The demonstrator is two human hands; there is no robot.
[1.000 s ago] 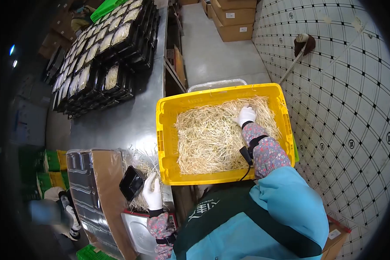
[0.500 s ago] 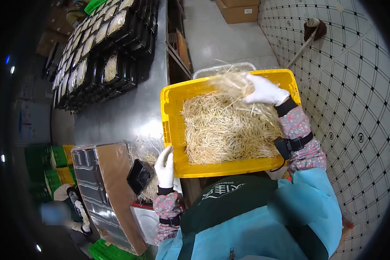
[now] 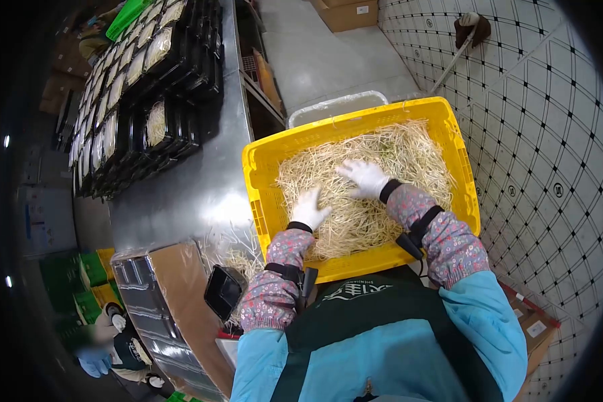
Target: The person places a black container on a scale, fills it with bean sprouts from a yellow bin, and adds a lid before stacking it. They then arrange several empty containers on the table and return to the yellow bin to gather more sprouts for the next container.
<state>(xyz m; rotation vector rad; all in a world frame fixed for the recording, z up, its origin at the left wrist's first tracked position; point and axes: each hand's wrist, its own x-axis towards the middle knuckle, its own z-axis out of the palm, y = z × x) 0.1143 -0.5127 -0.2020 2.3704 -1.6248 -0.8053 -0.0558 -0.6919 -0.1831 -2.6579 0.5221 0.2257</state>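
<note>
A yellow plastic crate (image 3: 253, 175) in front of me holds a thick layer of pale bean sprouts (image 3: 395, 157). My left hand (image 3: 310, 209), in a white glove, rests on the sprouts at the left of the crate with its fingers apart. Farther right, my right hand (image 3: 365, 179), gloved the same way, lies on the sprouts near the middle. Its fingers are stretched out toward the left and hold nothing visible. Some fingertips are partly lost among the sprouts.
A black plastic tray (image 3: 224, 292) sits tilted beside scattered sprouts, left of the crate. A carton of stacked black trays (image 3: 181, 288) stands next to it. Filled trays (image 3: 157, 124) are piled on the steel table (image 3: 214, 181). A co-worker (image 3: 130, 348) is at lower left.
My right hand has let go of a bunch of sprouts and moved down onto the pile. My left hand has left the crate's rim and reached inside onto the sprouts.
</note>
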